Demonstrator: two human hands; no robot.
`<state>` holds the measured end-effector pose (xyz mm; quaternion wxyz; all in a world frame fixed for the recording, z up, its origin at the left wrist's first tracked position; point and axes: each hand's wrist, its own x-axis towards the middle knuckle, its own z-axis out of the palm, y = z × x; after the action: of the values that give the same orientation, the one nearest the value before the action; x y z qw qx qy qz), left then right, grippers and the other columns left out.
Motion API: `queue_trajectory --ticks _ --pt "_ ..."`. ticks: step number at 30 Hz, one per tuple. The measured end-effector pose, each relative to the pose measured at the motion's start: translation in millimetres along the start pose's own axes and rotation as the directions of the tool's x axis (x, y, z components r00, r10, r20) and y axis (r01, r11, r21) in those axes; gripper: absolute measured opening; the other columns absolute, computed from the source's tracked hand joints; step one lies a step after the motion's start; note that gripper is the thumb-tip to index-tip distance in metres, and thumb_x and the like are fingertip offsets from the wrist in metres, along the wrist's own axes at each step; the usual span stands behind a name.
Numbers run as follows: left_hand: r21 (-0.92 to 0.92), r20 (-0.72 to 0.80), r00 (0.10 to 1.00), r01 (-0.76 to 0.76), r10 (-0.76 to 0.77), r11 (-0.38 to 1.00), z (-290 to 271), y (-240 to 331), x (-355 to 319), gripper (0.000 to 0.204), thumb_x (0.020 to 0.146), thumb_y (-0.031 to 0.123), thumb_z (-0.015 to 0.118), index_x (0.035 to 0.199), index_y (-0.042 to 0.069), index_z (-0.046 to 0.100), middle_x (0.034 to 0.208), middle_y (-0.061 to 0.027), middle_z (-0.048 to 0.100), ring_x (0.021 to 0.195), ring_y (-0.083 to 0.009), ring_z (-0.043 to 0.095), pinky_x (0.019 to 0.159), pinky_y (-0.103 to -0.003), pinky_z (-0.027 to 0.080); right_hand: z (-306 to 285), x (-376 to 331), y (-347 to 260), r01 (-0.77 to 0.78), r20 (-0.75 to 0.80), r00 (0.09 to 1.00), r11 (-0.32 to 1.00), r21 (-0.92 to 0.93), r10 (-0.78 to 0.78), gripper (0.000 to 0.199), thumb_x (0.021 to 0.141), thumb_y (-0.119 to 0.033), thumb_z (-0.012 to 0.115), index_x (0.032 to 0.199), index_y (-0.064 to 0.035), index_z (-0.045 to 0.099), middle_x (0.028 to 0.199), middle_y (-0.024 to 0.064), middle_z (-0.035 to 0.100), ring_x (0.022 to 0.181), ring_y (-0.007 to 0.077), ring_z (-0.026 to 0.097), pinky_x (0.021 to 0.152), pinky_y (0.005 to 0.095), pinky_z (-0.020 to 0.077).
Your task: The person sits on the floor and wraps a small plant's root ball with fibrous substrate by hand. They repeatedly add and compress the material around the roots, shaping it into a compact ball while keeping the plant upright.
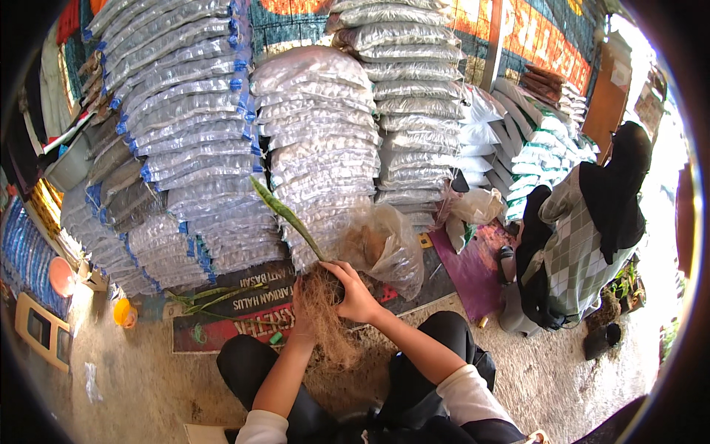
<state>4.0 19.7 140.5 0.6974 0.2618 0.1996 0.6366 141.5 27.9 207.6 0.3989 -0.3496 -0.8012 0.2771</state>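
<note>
Handling the fibrous roots [330,334] of a snake plant [288,214], just below the centre of the frame, seems to be the present step. The right hand [355,293] is curled around the root top; the left hand [301,309] is at their left side, its fingers hidden, so I cannot tell how closed. The next move probably calls for gentle support: the brown roots are thin and tangled, the green leaf long, pointed, stiff-looking.

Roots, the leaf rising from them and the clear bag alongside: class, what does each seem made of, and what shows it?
Roots: dry-looking plant fibre, matt; loose, hairy brown strands show it.
Leaf: plant tissue, apparently smooth; a long green blade with paler edges.
Clear bag: probably thin plastic film, glossy; it is see-through, crumpled and catches highlights.
</note>
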Motion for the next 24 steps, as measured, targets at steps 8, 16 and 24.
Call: queue_trajectory --ticks 8,16,24 --pt "-0.256 -0.063 0.996 0.041 -0.059 0.966 19 1 -7 0.054 0.095 0.048 0.027 0.132 0.012 0.038 0.129 -0.0091 0.046 0.114 -0.0265 0.048 0.096 -0.043 0.041 -8 -7 -20 -0.027 0.099 0.994 0.983 -0.184 0.046 0.09 0.062 -0.017 0.075 0.138 -0.0114 0.027 0.133 0.0191 0.032 0.122 0.0397 0.033 0.099 0.0429 0.0358" --pt "-0.213 -0.124 0.988 0.062 -0.09 0.975 27 32 -20 0.062 0.089 0.06 0.029 0.117 0.009 0.052 0.109 -0.0093 0.059 0.096 -0.0233 0.058 0.082 -0.039 0.05 -31 -19 -50 0.008 -0.239 0.97 0.994 -0.112 -0.035 0.043 0.08 -0.025 0.066 0.112 0.0012 0.052 0.115 0.0217 0.051 0.105 0.0361 0.052 0.087 0.0396 0.0429" --pt "-0.259 -0.129 0.985 0.077 -0.113 0.963 18 37 -22 0.058 0.087 0.058 0.034 0.106 0.008 0.056 0.098 -0.0085 0.06 0.087 -0.0216 0.059 0.074 -0.039 0.051 -2 -54 -94 -0.337 0.201 0.926 0.94 0.064 0.318 0.046 0.076 -0.035 0.065 0.102 0.0016 0.058 0.083 0.0221 0.063 0.08 0.035 0.063 0.071 0.0381 0.0491"
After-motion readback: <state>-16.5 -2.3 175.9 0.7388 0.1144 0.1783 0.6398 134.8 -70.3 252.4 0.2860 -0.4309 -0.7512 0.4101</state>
